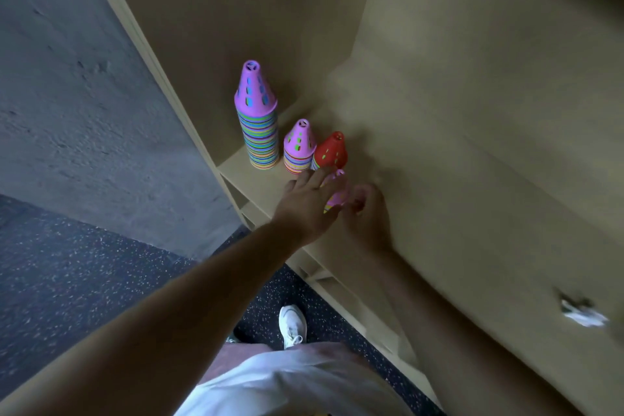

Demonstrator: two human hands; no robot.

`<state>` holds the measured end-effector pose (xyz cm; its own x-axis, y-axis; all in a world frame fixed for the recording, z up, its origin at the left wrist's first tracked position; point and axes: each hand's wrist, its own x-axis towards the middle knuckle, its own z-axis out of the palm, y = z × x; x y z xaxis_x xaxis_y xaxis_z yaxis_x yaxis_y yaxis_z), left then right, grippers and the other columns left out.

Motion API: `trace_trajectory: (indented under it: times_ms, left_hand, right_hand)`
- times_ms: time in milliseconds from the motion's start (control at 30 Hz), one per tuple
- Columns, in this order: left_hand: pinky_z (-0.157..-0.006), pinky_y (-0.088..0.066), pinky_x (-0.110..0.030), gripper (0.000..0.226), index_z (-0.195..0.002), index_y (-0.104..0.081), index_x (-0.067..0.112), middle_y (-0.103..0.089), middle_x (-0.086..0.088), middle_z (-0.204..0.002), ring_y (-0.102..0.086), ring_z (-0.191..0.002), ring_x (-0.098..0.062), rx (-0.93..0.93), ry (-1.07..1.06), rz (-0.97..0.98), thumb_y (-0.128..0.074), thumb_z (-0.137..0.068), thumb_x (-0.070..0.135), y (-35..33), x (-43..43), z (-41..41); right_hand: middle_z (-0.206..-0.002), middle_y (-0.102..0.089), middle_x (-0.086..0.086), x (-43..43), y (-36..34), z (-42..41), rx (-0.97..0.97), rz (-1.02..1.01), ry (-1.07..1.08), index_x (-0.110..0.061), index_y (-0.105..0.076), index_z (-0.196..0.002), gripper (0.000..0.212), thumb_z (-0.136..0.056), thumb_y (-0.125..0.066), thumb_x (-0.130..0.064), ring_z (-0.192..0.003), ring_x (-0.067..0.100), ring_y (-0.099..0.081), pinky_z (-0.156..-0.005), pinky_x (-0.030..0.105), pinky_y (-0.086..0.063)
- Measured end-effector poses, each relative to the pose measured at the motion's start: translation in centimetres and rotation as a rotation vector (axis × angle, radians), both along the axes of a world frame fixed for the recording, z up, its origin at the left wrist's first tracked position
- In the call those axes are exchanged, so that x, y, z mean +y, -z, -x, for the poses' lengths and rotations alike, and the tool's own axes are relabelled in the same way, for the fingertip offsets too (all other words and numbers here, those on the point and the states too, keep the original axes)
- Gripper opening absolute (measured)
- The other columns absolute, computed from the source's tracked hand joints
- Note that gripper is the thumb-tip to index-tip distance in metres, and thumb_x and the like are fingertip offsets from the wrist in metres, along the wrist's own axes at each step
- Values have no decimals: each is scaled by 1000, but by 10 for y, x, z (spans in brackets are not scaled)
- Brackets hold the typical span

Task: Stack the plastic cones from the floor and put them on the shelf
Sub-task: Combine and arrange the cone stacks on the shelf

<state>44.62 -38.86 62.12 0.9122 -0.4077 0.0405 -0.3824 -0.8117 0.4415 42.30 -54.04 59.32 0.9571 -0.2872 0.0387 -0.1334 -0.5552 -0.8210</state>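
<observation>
Cones in a short stack (336,194), pink on top, stand between both hands near the front edge of the shelf (238,164). The left hand (307,203) lies against the stack's left side with its fingers nearly straight, not wrapped round it. The right hand (366,216) is curled close to the base on the other side; blur hides whether it actually pinches the rim, so I cannot tell. Just behind the short stack, and almost touching it, is a red-topped stack (331,150). To its left along the shelf come a middle stack (299,149) and a tall stack (258,118), which is nearest the front left corner.

The step looks like setting this stack down and settling it. To do it well, the base should sit flat and fully on the board, back from the front edge. The hands should then come away sideways, not forward, because the left fingertips are close to the red-topped stack and a nudge could topple it. Steadying low at the base should be safer than pressing near the tip.
</observation>
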Motion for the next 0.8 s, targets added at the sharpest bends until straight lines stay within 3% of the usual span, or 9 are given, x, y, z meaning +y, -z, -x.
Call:
trace_trajectory:
  times_ms: [67,167,267,333,433,500,600,700,800]
  left_hand:
    - [-90,-44,-42,61,-147,-53,27,-52,-3,-147,-51,-124,-33,42,-27,-23,-63,-88,37,3,-2,-2]
    - [-90,-46,-42,56,-143,-56,24,-53,-3,-145,-53,-125,-33,45,-41,-3,-69,-89,29,3,0,-5]
    - [-89,-51,-45,48,-134,-62,16,-57,-8,-142,-58,-118,-38,62,-57,72,-68,-87,25,0,4,-5]
    - [-81,-54,-46,36,-121,-64,9,-61,-13,-131,-62,-107,-41,58,-64,161,-66,-86,18,0,8,-2]
    - [-76,-50,-42,25,-114,-62,7,-61,-15,-119,-61,-100,-40,88,-101,227,-63,-90,11,-1,14,2]
    - [-77,-52,-44,25,-112,-62,7,-61,-15,-116,-61,-98,-39,101,-125,258,-58,-88,14,-1,18,5]
    - [-79,-53,-43,23,-109,-64,7,-64,-12,-111,-61,-95,-33,75,-137,332,-60,-88,13,-7,29,9]
    - [-87,-49,-22,24,-115,-69,8,-69,-6,-112,-62,-98,-23,-64,-102,413,-69,-91,8,-34,40,11]
    - [-91,-41,-13,26,-121,-69,8,-70,-3,-111,-61,-100,-17,-227,-66,447,-71,-94,8,-81,55,4]
  right_hand:
    - [-83,-59,0,-5,17,-5,98,29,-85,-15,-55,-88,18,-72,-59,-6,-77,21,-57,-68,21,-45]
    - [-102,-65,-1,-4,37,-13,241,8,-116,-20,-55,-112,40,-74,-63,-25,-94,23,-64,-79,42,-54]
    - [-113,-55,-7,5,29,-15,427,-75,-121,-26,-41,-136,58,-85,-69,-24,-101,16,-58,-88,33,-50]
    - [-111,-54,-10,9,30,-17,503,-167,-147,-29,-40,-137,64,-83,-73,-22,-100,13,-56,-86,29,-47]
    - [-107,-69,9,16,44,-18,423,-326,-67,-17,-56,-119,63,-61,-81,-16,-93,21,-66,-80,35,-56]
    - [-103,-69,24,22,51,-16,404,-432,-19,-4,-59,-112,62,-53,-76,-8,-86,23,-64,-69,24,-54]
    - [-94,-68,25,29,40,-8,370,-539,-17,1,-59,-104,53,-54,-76,-6,-81,23,-61,-66,24,-50]
    - [-94,-72,17,42,18,2,273,-580,-64,-5,-60,-110,52,-61,-80,-9,-83,20,-65,-75,33,-52]
    - [-90,-73,2,59,-30,-3,158,-603,-134,-13,-61,-109,46,-69,-83,-7,-79,10,-66,-72,21,-51]
